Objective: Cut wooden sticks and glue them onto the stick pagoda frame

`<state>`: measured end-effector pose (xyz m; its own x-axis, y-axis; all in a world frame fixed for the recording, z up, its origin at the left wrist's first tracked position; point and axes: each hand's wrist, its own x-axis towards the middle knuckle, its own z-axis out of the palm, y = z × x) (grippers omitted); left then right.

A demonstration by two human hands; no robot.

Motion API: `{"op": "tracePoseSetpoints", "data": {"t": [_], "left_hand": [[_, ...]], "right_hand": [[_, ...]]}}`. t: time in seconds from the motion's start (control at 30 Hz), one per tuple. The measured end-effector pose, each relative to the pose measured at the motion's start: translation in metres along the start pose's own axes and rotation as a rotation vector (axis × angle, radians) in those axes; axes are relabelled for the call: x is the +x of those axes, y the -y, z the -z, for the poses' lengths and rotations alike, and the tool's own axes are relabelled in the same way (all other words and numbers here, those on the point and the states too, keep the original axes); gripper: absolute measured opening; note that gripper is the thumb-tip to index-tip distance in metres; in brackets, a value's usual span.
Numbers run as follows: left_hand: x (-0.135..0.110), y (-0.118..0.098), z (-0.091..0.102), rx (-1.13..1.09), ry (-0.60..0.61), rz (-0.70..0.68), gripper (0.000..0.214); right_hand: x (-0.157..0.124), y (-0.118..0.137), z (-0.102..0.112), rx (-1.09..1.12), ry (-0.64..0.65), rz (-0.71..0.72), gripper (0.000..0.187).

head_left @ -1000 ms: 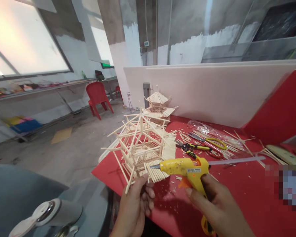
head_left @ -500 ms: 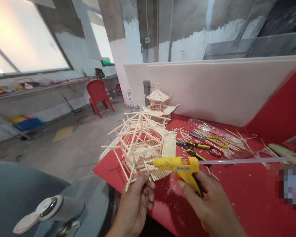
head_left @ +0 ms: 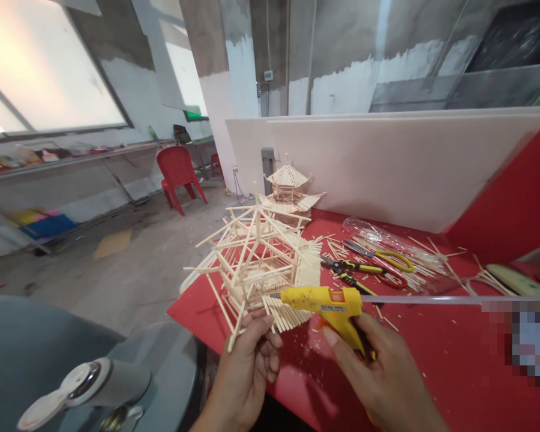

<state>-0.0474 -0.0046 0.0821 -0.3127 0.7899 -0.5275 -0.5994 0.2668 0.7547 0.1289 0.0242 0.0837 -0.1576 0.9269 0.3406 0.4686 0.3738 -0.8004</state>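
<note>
My right hand (head_left: 378, 360) is wrapped round the handle of a yellow hot glue gun (head_left: 321, 300), a long clear glue stick (head_left: 423, 299) running out of its back. The gun's nozzle points left, close to a row of short sticks on the eave of a wooden stick pavilion model (head_left: 256, 240). Under the nozzle, my left hand (head_left: 252, 360) has curled fingers, thumb and forefinger closed at the near end of a thin wooden stick (head_left: 267, 307) by that row. The fingertips partly hide the contact. The model's upper roof is a bare frame of sticks.
Behind stands a second stick pavilion (head_left: 288, 180) with a covered roof. Scissors (head_left: 393, 259), pliers (head_left: 355, 267) and a plastic bag of sticks (head_left: 423, 258) lie on the red table (head_left: 468, 372). An open-lidded bottle (head_left: 121, 381) rests on a grey surface at the lower left.
Almost nothing differs. The camera view has shifted slightly; both hands and the glue gun keep nearly the same places at the model.
</note>
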Motion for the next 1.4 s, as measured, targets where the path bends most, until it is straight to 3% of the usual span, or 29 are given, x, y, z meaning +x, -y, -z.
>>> {"op": "tracePoseSetpoints", "data": {"t": [0.73,1.4], "left_hand": [[0.002,0.002,0.004,0.018,0.06,-0.003,0.014],[0.002,0.001,0.003,0.041,0.03,-0.015,0.023]], "right_hand": [[-0.001,0.003,-0.001,-0.104,0.06,0.014,0.033],[-0.002,0.015,-0.004,-0.005,0.027,-0.061,0.035]]}}
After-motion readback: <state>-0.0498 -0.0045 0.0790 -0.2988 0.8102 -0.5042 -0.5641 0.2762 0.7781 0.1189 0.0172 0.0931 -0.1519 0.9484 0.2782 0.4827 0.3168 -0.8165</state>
